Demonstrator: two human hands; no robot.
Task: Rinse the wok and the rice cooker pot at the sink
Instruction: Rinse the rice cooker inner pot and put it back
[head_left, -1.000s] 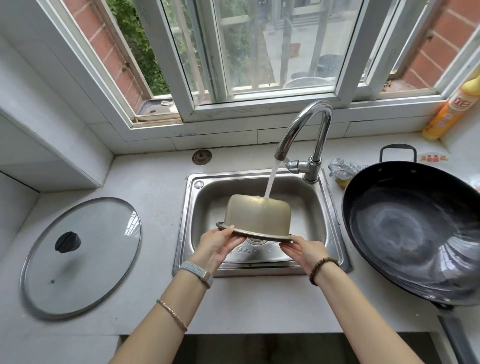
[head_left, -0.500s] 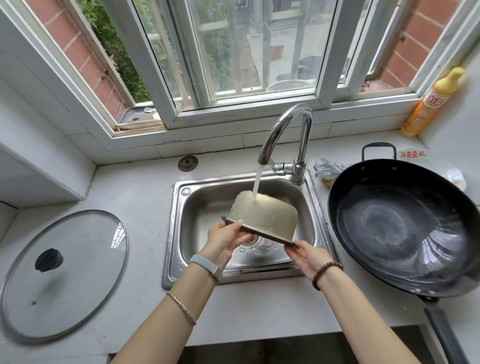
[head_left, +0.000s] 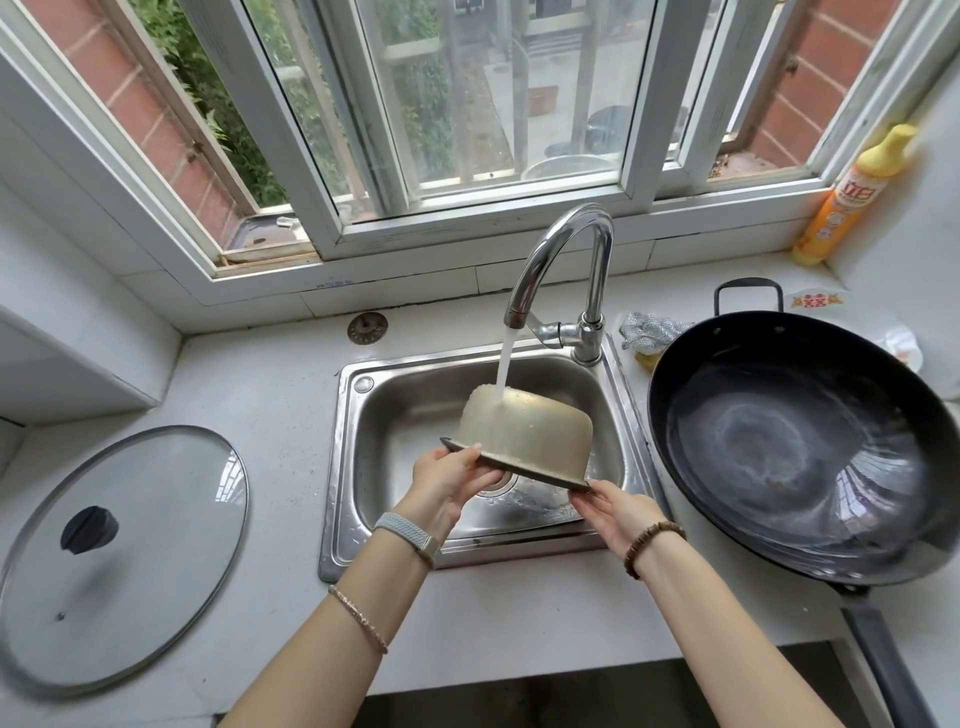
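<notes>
White stone countertop (head_left: 270, 395) under a kitchen window frames the scene as I rinse a beige metal rice cooker pot (head_left: 530, 431) over the stainless steel sink (head_left: 343, 467). The pot is upside down and tilted, its left edge higher. Water (head_left: 505, 364) from the curved chrome tap (head_left: 561, 244) strikes its upturned base near the left shoulder and runs down the wall.

My left hand (head_left: 452, 480) grips the dark flared rim on the near left, thumb on top and fingers curled beneath. My right hand (head_left: 618, 512) pinches the low right end of the same rim. Neither hand touches the basin, and the pot hangs clear above the drain.

Off to the right, the large black round-bottomed wok (head_left: 789, 447) sits on the counter just beside the sink, its bowl glistening and its long handle pointing toward me. A round glass lid with a black knob (head_left: 130, 545) lies flat on the counter to the left, well apart from the sink.

To do this step well, I judge the pot should be turned slowly by its rim so the stream sweeps the whole outer wall, with the tilt kept toward the basin so runoff stays off the counter. Wet metal is likely slippery, so both holds want to stay firm. The inside probably needs its own pass under the tap.
</notes>
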